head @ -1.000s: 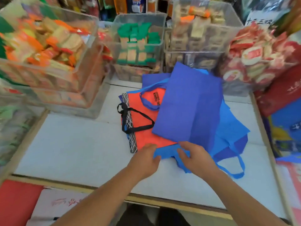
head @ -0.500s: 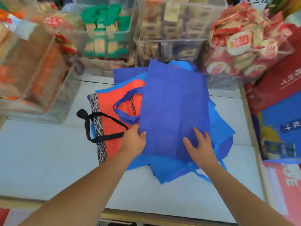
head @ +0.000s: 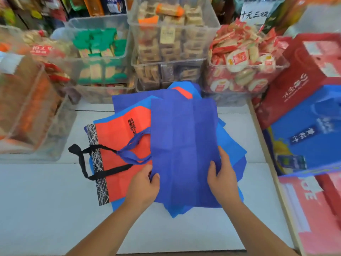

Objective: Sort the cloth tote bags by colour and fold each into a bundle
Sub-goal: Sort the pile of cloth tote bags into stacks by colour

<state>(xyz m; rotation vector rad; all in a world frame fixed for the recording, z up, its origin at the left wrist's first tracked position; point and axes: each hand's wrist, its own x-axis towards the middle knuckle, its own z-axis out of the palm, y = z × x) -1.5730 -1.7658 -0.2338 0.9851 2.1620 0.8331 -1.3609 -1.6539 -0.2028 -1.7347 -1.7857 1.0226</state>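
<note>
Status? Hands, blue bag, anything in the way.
Hands: left hand and right hand grip side edges of dark blue bag. Bag flat, not bundled. Under it, orange bag, unsorted.

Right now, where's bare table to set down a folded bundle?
Biggest: bare table left of the black handle on the orange bag, in front of the left clear bin. Also the near strip before the dark blue bag, and a narrow one between bag pile and wooden rim. Crowded by the back bins.

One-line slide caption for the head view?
Left hand and right hand hold the dark blue tote by its edges, partly over an orange bag.
</note>
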